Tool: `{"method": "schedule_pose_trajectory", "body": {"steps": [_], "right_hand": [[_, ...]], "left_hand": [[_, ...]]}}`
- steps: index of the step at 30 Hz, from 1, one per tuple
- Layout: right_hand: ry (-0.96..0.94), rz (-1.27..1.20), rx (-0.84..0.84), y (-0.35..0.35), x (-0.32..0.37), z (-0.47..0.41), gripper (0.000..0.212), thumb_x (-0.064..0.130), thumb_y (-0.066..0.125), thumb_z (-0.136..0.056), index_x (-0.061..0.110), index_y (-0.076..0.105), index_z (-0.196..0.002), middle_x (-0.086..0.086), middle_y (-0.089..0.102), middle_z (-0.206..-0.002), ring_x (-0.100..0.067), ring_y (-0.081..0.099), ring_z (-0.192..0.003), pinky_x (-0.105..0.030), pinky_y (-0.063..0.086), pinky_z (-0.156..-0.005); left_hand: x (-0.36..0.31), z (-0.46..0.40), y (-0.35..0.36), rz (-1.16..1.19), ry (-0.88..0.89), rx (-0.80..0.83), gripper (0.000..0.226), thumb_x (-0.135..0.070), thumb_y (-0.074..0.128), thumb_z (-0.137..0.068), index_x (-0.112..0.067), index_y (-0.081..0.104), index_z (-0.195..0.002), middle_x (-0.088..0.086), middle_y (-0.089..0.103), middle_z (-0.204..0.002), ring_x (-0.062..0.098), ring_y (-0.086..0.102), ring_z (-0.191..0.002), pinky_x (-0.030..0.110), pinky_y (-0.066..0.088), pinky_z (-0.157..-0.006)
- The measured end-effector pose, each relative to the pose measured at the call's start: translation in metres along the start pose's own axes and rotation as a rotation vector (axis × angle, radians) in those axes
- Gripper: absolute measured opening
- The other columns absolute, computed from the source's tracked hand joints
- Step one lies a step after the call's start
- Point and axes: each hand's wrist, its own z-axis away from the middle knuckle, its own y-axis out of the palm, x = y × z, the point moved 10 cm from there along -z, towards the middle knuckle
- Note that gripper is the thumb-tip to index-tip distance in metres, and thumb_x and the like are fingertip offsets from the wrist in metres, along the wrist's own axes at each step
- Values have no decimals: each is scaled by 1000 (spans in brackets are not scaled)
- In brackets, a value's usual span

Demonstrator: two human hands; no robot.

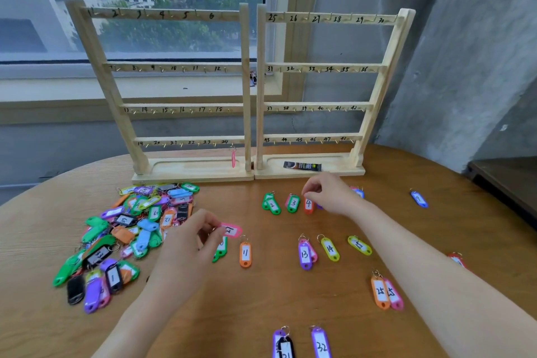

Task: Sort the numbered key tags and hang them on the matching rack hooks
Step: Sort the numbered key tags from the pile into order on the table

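Two wooden racks stand at the back, the left rack (186, 67) with numbered hooks 1 to 24 and the right rack (319, 67) with 25 to 48. A pink tag (233, 157) hangs on hook 24. My left hand (200, 237) pinches a pink key tag (231, 230) above the table. My right hand (328, 195) pinches the ring of the orange tag numbered 4 (308, 205), beside green tags 2 (271, 204) and 3 (293, 203). A heap of unsorted tags (125, 232) lies at the left.
Sorted tags lie spread on the round wooden table (276, 293): orange 11 (245, 254), purple 13 (305, 254), yellow 14 (330, 248), orange 25 (380, 292), purple 32 (321, 343), a blue one (419, 199). A dark sachet (302, 166) rests in the right rack's base tray.
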Motion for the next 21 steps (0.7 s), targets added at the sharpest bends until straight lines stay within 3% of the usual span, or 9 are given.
{"method": "schedule_pose_trajectory", "body": {"steps": [5,9,13,17,21], "right_hand": [[-18,166,-9,5,-2,-8,12,27,63,-98,29,74,-103,6,66,-112,-15,57,-109,-41,48,-101],[-65,168,-28,6,-1,-13,14,26,62,-99,26,76,-101,8,59,-109,-15,54,-108,-35,46,-97],[-81,132,-41,6,-2,-15,14,23,63,-99,23,77,-102,5,59,-113,-10,49,-106,-34,47,-96],[-83,114,-69,6,-5,-15,10,25,65,-98,26,75,-99,7,56,-112,-13,49,-114,-39,47,-101],[-75,85,-88,4,-5,-11,9,28,63,-98,28,72,-99,7,57,-115,-13,50,-117,-38,46,-103]], "left_hand": [[-6,-7,14,60,-56,62,15,-15,67,-95,-25,70,-84,-20,64,-73,5,55,-69,14,38,-58],[-8,-15,28,50,-69,113,20,-11,61,-98,-25,71,-90,-32,63,-74,-6,55,-70,9,39,-63],[-6,-19,38,32,-89,146,19,-14,57,-101,-25,71,-95,-38,57,-67,-13,52,-65,8,37,-59],[-5,-21,44,20,-110,165,19,-17,57,-101,-27,71,-94,-21,58,-64,-11,50,-62,10,35,-56],[-7,-29,48,9,-94,196,25,-17,56,-101,-35,66,-87,-11,64,-86,-5,51,-73,10,38,-63]]}}
